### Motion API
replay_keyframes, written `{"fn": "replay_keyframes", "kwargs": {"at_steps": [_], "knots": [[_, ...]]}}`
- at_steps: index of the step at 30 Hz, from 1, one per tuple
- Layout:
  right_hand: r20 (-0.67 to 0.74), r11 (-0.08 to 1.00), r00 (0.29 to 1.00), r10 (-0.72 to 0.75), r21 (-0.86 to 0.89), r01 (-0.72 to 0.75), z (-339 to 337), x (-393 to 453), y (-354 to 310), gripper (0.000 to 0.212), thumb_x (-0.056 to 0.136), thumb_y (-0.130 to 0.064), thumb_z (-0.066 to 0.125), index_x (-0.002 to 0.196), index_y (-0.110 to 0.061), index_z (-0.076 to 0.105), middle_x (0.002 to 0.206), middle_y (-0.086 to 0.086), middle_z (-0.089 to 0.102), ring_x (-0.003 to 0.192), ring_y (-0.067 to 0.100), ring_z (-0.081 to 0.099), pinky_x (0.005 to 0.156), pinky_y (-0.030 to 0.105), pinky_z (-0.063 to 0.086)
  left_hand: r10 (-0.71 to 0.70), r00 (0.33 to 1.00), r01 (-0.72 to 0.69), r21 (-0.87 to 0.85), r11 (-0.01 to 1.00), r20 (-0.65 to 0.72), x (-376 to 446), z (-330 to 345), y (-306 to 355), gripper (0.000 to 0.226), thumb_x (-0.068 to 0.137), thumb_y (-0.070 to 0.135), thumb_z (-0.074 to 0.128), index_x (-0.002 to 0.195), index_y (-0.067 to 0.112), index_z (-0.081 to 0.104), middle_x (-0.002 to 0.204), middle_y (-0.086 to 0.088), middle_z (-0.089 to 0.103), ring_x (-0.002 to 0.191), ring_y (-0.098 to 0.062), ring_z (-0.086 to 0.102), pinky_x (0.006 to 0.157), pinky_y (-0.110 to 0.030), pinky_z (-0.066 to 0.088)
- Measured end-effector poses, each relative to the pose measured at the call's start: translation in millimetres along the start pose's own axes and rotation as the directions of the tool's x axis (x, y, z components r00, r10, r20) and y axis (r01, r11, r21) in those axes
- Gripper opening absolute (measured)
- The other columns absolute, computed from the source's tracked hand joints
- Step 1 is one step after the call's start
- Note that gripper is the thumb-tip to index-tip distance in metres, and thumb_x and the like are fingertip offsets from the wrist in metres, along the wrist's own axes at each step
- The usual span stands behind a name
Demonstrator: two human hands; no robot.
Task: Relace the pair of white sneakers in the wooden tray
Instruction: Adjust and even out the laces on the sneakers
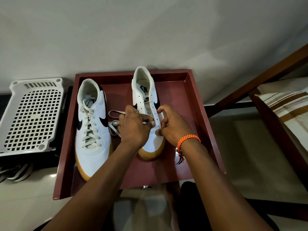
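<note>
The left hand (133, 126) is curled over the forefoot of the unlaced sneaker (147, 114), fingers pinching the loose lace (115, 121) at the lowest eyelets. The right hand (173, 125) pinches the opposite eyelet flap between thumb and fingers; an orange braided wristband (188, 139) circles its wrist. This sneaker is white with black swoosh marks and a tan gum sole, its eyelets bare and its tongue exposed. The lace trails in flat loops toward the laced sneaker (92, 124), which matches it in colour and lies just to its left. Both rest, toes toward the person, in the reddish wooden tray (191, 100). A white perforated basket (31, 114) sits left of the tray.
</note>
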State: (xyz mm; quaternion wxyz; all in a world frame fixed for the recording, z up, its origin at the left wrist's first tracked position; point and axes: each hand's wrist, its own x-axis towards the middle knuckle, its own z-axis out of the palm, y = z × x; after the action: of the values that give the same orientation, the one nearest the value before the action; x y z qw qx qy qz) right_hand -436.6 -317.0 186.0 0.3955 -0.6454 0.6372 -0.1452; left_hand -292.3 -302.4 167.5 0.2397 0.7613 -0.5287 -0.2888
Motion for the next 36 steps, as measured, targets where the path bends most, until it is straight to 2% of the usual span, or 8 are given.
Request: {"fn": "replay_keyframes", "kwargs": {"at_steps": [8,14,18,21,25,29,32,36], "knots": [[-0.002,1.0,1.0,0.013,-0.008,-0.013,-1,-1,-3,0.062,0.079,-0.003,0.085,0.121,-0.034,0.053,0.077,-0.004,0.064,0.078,0.019,0.066,0.08,0.041,0.06,-0.05,0.997,0.053,-0.04,0.998,0.066,-3,-2,3,0.018,0.096,0.031,0.078,0.08,0.036,0.072,0.119,0.008,0.036,0.122,-0.024,0.038,0.106,-0.047,0.038],[-0.02,0.999,0.999,0.031,-0.024,-0.032,-2,-3,-5,0.061,0.078,-0.003,0.085,0.119,-0.035,0.053,0.077,-0.005,0.064,0.078,0.019,0.065,0.079,0.041,0.06,-0.032,0.997,0.035,-0.04,0.999,0.065,-2,0,1,0.005,0.098,0.033,0.076,0.094,0.031,0.079,0.119,0.009,0.035,0.121,-0.022,0.037,0.107,-0.047,0.035],[-0.097,0.994,0.993,0.063,-0.083,-0.071,-1,-1,-4,0.043,0.072,-0.013,0.092,0.098,-0.03,0.062,0.086,-0.002,0.068,0.085,0.024,0.069,0.077,0.04,0.059,0.087,0.992,-0.09,0.038,0.995,0.096,-1,-1,1,0.01,0.098,0.024,0.074,0.1,0.025,0.083,0.119,0.003,0.039,0.121,-0.028,0.045,0.106,-0.05,0.041],[-0.195,0.97,0.981,0.01,-0.235,-0.056,-5,-5,-10,0.017,0.082,-0.021,0.087,0.084,-0.023,0.071,0.089,-0.004,0.072,0.085,0.021,0.069,0.07,0.029,0.054,0.246,0.941,-0.214,-0.151,0.965,0.233,10,-14,-11,0.014,0.092,0.015,0.078,0.094,0.029,0.074,0.121,-0.009,0.057,0.114,-0.035,0.06,0.101,-0.055,0.053],[-0.239,0.949,0.969,-0.059,-0.314,-0.02,-4,-5,-14,0.014,0.085,-0.023,0.082,0.076,-0.022,0.072,0.081,-0.005,0.071,0.079,0.019,0.068,0.067,0.03,0.056,0.335,0.907,-0.337,-0.035,0.941,0.254,13,-27,-18,0.022,0.089,0.032,0.084,0.111,0.031,0.082,0.112,-0.002,0.045,0.105,-0.022,0.057,0.093,-0.041,0.054],[-0.051,0.994,0.997,0.05,0.096,-0.045,-15,2,-9,0.021,0.087,-0.005,0.074,0.07,-0.017,0.076,0.065,-0.003,0.072,0.064,0.015,0.068,0.062,0.03,0.056,0.332,0.905,-0.359,0.057,0.932,0.265,11,-32,-17,0.04,0.078,0.045,0.09,0.115,0.035,0.08,0.111,-0.001,0.046,0.101,-0.02,0.058,0.086,-0.037,0.054],[0.218,0.816,0.976,0.014,0.561,-0.137,-34,-4,-19,0.009,0.096,-0.003,0.071,0.089,-0.002,0.075,0.07,0.004,0.068,0.064,0.013,0.06,0.062,0.023,0.051,0.313,0.918,-0.346,0.103,0.933,0.245,10,-32,-15,0.04,0.078,0.05,0.09,0.114,0.037,0.079,0.112,0.002,0.047,0.097,-0.017,0.058,0.076,-0.037,0.052],[0.325,0.625,0.893,-0.311,0.778,-0.066,-45,-15,-31,0.011,0.092,-0.011,0.068,0.1,-0.005,0.072,0.097,0.004,0.071,0.103,0.019,0.063,0.102,0.033,0.048,0.301,0.93,-0.332,0.13,0.934,0.212,9,-30,-16,0.039,0.074,0.055,0.089,0.108,0.039,0.078,0.112,0.004,0.049,0.098,-0.018,0.061,0.076,-0.043,0.056]]}}
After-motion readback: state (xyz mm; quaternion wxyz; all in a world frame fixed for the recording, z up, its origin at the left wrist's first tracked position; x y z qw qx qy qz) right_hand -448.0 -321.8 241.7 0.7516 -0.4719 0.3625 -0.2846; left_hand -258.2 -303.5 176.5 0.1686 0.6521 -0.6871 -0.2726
